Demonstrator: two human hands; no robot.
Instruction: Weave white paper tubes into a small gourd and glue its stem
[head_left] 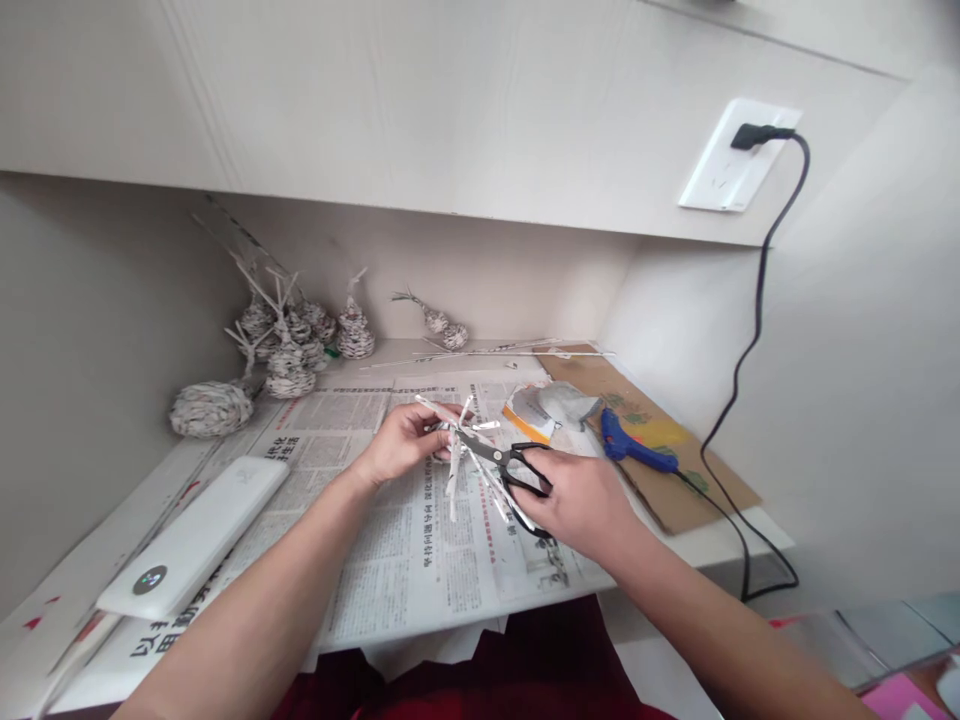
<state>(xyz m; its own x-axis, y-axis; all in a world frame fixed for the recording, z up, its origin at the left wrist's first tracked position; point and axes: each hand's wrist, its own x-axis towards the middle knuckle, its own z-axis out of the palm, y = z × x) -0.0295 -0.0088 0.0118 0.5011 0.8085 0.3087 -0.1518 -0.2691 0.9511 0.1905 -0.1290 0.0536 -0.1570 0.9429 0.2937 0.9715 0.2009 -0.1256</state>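
Observation:
Several rolled newspaper strips [454, 470] stick out in different directions from a small woven paper piece, mostly hidden by my fingers. My left hand [409, 437] is closed around this piece and steadies it above the newspaper. In my right hand [574, 495] is a pair of black-handled scissors [517, 468], with fingers through the loops. The scissor blades point left and reach in among the strips, close to my left fingertips. Whether the blades touch a strip, I cannot make out.
Newspaper sheets [375, 560] cover the table. Woven paper gourds [291, 368] stand at the back left, near a white power bank [199, 535]. On the right, a blue glue gun [637, 445] lies on cardboard [694, 485], its black cord [757, 300] running to a wall socket [739, 155].

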